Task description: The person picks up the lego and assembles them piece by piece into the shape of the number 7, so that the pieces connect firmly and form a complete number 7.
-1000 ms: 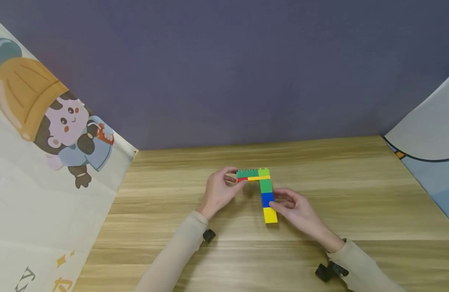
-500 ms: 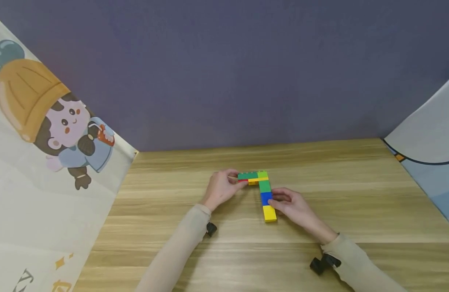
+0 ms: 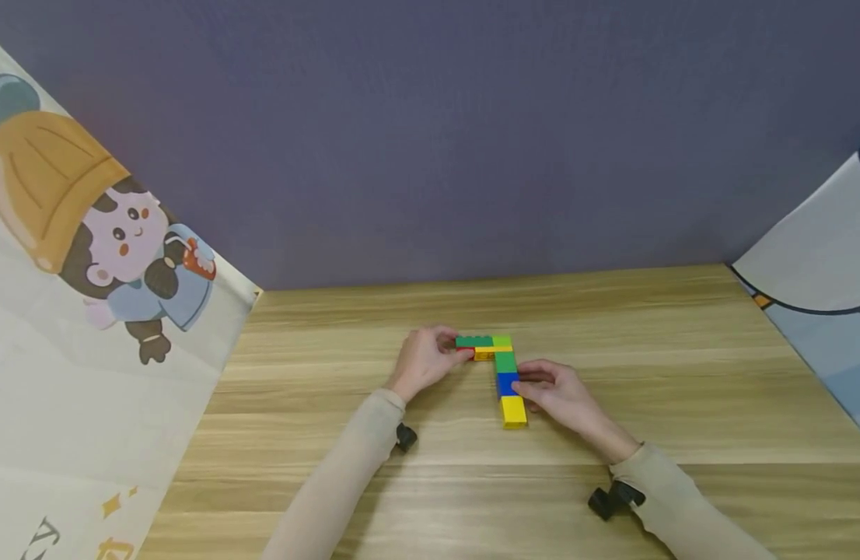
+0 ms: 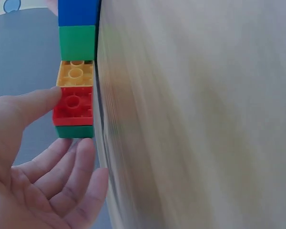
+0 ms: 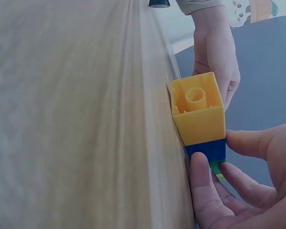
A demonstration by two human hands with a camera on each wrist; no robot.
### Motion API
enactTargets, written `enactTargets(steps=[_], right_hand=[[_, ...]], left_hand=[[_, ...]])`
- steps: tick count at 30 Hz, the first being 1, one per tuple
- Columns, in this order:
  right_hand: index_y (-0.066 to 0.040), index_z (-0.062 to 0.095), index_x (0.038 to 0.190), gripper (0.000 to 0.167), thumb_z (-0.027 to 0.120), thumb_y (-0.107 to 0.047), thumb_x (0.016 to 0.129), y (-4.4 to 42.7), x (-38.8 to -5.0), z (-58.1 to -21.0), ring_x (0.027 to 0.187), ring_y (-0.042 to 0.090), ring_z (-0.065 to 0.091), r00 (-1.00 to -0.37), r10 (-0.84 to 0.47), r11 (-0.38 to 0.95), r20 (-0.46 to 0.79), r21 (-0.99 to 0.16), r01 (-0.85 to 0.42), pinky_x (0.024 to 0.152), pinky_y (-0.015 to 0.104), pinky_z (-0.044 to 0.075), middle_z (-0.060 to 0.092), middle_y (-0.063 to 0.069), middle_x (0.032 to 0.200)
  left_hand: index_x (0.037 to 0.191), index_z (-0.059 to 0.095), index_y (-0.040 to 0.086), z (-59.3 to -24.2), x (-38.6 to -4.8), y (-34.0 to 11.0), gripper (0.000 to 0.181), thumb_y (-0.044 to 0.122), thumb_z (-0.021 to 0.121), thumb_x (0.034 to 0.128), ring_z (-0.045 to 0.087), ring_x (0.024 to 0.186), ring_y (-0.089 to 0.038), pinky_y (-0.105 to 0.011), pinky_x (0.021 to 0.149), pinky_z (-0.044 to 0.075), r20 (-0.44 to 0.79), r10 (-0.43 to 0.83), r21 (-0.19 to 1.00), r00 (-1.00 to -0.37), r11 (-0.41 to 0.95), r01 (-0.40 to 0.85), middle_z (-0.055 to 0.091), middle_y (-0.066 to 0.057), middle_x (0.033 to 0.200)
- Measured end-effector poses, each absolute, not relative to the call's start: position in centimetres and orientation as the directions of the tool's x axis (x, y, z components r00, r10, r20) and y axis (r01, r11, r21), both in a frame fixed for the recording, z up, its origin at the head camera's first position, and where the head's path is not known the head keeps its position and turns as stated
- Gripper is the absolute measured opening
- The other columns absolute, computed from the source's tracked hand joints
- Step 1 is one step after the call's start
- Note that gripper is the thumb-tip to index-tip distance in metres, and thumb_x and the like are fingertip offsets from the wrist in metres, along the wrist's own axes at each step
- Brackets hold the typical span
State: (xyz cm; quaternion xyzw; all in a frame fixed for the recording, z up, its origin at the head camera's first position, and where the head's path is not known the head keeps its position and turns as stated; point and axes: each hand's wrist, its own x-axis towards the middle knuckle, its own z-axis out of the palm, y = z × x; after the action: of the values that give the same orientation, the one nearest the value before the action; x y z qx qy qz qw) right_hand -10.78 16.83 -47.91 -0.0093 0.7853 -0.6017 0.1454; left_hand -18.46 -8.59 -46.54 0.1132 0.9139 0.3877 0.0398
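A joined assembly of toy building bricks lies on the table in an L shape. Its short arm has a dark green brick [image 3: 474, 341] and a lime brick [image 3: 502, 341] over a red brick [image 4: 72, 109] and an orange-yellow brick [image 4: 76, 74]. A green brick [image 3: 505, 362], a blue brick [image 3: 505, 384] and a yellow brick [image 3: 514, 412] make the long arm. My left hand [image 3: 423, 362] pinches the short arm's end, thumb at the red brick, fingers by the dark green one. My right hand [image 3: 559, 393] grips the blue brick. The yellow brick's hollow underside faces the right wrist view.
The wooden table [image 3: 297, 342] meets a dark grey-blue wall [image 3: 430, 140] at the back. A white sheet with a cartoon figure [image 3: 115, 225] borders the left, and another printed sheet [image 3: 822, 272] the right. Each wrist wears a small black camera [image 3: 615, 498].
Both hands have brought the brick assembly slightly down and left, and its underside tilts more toward the head view. Both grips are kept.
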Motion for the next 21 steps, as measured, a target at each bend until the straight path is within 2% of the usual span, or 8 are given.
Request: enactTargets(steps=[10, 21], right_hand=[[0.007, 0.061, 0.139, 0.048, 0.075, -0.018, 0.101, 16.73, -10.84, -47.95, 0.1, 0.02, 0.072, -0.957, -0.191, 0.287, -0.217, -0.945, 0.157, 0.075, 0.03, 0.062, 0.067, 0.027, 0.136], [0.005, 0.061, 0.14, 0.047, 0.074, -0.019, 0.101, 16.52, -10.79, -47.71, 0.101, 0.021, 0.072, -0.958, -0.174, 0.306, -0.228, -0.937, 0.167, 0.076, 0.032, 0.063, 0.066, 0.027, 0.137]], left_hand=[[0.128, 0.075, 0.011, -46.32, -18.04, -8.71, 0.042, 0.035, 0.083, 0.0941, 0.076, 0.111, -0.025, -0.04, 0.092, 0.063, -0.049, 0.248, 0.724, -0.967, 0.676, 0.136, 0.08, -0.006, 0.121], [0.13, 0.073, 0.01, -46.14, -17.99, -8.87, 0.042, 0.034, 0.081, 0.0957, 0.076, 0.111, -0.025, -0.039, 0.093, 0.063, -0.06, 0.264, 0.717, -0.963, 0.682, 0.143, 0.078, -0.008, 0.124]])
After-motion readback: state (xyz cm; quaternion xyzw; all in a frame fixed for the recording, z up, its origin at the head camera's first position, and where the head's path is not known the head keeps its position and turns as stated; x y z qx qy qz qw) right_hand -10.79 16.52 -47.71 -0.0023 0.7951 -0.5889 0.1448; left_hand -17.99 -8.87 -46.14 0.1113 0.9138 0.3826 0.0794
